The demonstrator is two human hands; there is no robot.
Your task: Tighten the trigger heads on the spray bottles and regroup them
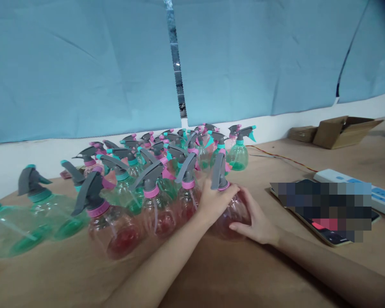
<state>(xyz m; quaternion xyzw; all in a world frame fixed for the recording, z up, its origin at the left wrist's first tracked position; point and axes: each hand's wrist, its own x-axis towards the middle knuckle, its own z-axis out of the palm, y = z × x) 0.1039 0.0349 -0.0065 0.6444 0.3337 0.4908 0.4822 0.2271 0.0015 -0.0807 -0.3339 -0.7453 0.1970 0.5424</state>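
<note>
A clear pink spray bottle point(230, 220) with a grey trigger head and pink collar stands on the table between my hands. My left hand point(213, 199) is closed around its neck and upper body, just under the trigger head. My right hand point(258, 218) wraps the bottle's right side, thumb across the front and fingers behind. Immediately left stands another pink spray bottle point(188, 201), close to my left hand. Two more pink spray bottles, a middle one point(157, 214) and a nearer one point(114, 233), continue that front row.
Several green and pink spray bottles crowd behind, including a green one point(238, 156) at the back right. A tablet-like device point(324, 209), partly blurred, lies to the right beside a white power strip point(359, 188). An open cardboard box point(336, 132) sits near the blue-covered wall point(244, 60).
</note>
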